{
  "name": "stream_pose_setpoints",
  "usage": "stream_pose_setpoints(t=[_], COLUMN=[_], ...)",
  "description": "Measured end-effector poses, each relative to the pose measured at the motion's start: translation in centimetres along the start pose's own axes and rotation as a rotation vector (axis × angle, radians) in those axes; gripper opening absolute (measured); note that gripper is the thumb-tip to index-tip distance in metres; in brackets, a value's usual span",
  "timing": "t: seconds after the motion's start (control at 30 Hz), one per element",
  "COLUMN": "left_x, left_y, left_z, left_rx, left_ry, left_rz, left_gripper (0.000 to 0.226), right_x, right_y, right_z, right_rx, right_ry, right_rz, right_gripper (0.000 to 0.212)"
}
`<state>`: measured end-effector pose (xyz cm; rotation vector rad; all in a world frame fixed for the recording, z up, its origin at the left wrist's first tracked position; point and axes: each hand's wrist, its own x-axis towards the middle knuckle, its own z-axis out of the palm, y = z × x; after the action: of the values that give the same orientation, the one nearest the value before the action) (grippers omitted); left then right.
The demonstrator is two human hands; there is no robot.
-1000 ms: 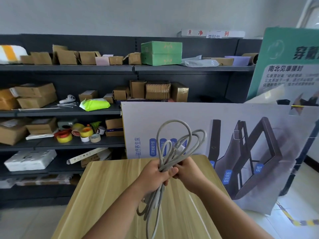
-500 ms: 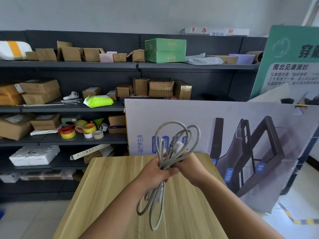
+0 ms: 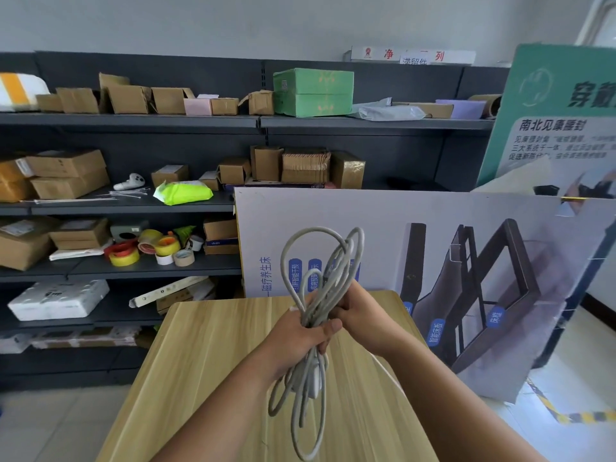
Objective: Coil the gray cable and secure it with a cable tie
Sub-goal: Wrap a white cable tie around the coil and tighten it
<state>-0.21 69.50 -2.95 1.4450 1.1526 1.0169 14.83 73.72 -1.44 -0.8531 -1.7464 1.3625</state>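
The gray cable (image 3: 311, 315) is bunched into loose loops above the wooden surface (image 3: 213, 361), pinched at its middle by the left hand (image 3: 300, 331) and right hand (image 3: 358, 311), fingers clenched on it. Coiling looks nearly done; next comes a tie, though none is clearly visible here. The poster board (image 3: 433, 235) crowds the far edge; the near surface lies open.

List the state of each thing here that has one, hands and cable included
Gray cable: bunched in loose loops, held above the table, no tie visible.
Left hand: closed around the bundle's middle.
Right hand: gripping the bundle beside the left.
Wooden table: bare under the hands.
Cable ties: lying loose on the shelf.
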Motion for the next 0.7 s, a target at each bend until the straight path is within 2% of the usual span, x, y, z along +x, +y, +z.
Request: stream_pose_setpoints(t=[0.07, 0.17, 0.33, 0.4, 0.43, 0.5, 0.57, 0.63, 0.67, 0.7], left_x=[0.2, 0.3, 0.1, 0.2, 0.3, 0.7, 0.8, 0.5, 0.3, 0.1], left_y=[-0.2, -0.1, 0.0, -0.1, -0.2, -0.1, -0.1, 0.0, -0.2, 0.1], left_z=[0.0, -0.1, -0.2, -0.3, -0.5, -0.6, -0.4, 0.3, 0.6, 1.1], left_rx=[0.014, 0.011, 0.025, 0.038, 0.058, 0.107, 0.09, 0.176, 0.238, 0.192], left_ry=[0.063, 0.12, 0.18, 0.247, 0.286, 0.362, 0.389, 0.357, 0.347, 0.358], left_rz=[0.01, 0.006, 0.025, 0.016, 0.006, -0.031, -0.04, -0.068, -0.055, -0.048], left_gripper=[0.025, 0.018, 0.006, 0.007, 0.008, 0.017, 0.025, 0.033, 0.03, 0.028], right_x=[0.2, 0.0, -0.5, -0.8, -1.1, -2.0, -2.7, -2.4, -1.8, -1.2], right_y=[0.3, 0.6, 0.2, 0.0, -0.2, -0.6, -0.8, -0.7, -0.8, -0.9], right_z=[-0.3, -0.2, -0.3, -0.4, 0.0, 1.5, 4.4, 6.9, 7.6, 8.1], right_rx=[-0.006, 0.051, -0.091, -0.256, -0.373, -0.605, -0.829, -0.973, -1.024, -1.07], right_ry=[-0.042, 0.022, 0.203, 0.344, 0.468, 0.676, 0.585, 0.45, 0.431, 0.445], right_rz=[0.014, 0.041, 0.159, 0.162, 0.094, -0.249, -0.577, -0.64, -0.582, -0.52], right_gripper=[0.042, 0.051, 0.045, 0.035, 0.027, 0.013, 0.007, 0.016, 0.023, 0.029])
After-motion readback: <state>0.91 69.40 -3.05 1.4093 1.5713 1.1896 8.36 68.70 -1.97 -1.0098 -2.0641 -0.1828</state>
